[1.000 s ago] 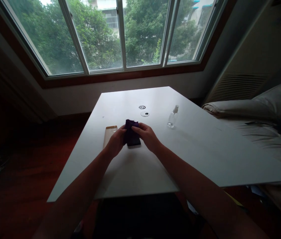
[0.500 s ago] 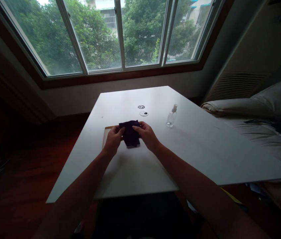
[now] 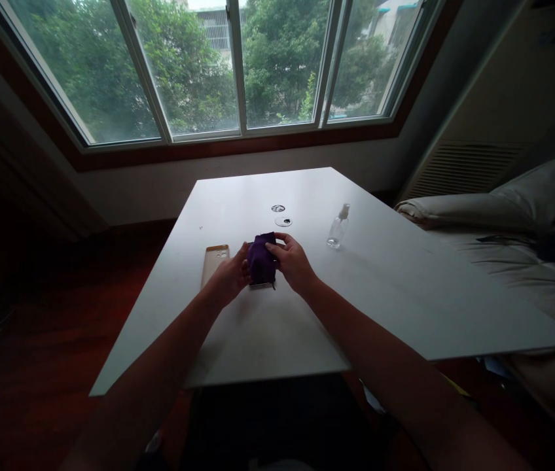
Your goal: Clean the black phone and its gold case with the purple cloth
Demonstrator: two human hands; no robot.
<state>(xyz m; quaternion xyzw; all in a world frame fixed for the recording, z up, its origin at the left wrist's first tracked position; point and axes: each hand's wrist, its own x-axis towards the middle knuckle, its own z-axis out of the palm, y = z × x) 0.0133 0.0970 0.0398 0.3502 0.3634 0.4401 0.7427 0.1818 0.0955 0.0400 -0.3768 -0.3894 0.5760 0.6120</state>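
Above the white table (image 3: pixel 268 340), a purple cloth (image 3: pixel 262 258) lies draped over a flat phone (image 3: pixel 259 286), of which only a dark upper corner and a pale lower edge show. My left hand (image 3: pixel 232 273) grips the phone's left side, fingers closed around it. From the right, my right hand (image 3: pixel 293 260) pinches the cloth between thumb and fingers near its upper right part. Just left of my left hand lies a gold-edged clear phone case (image 3: pixel 216 255), partly covered by that hand.
A clear spray bottle (image 3: pixel 338 229) stands to the right of my hands. Two small round discs (image 3: pixel 283 222) lie beyond the cloth. Behind the table is a wide window (image 3: pixel 277 65); a pale padded seat (image 3: pixel 493 229) is at the right.
My left hand has let go of the cloth's upper left corner and now holds the phone's side. The cloth has shifted right and is bunched, and more of the phone case shows.
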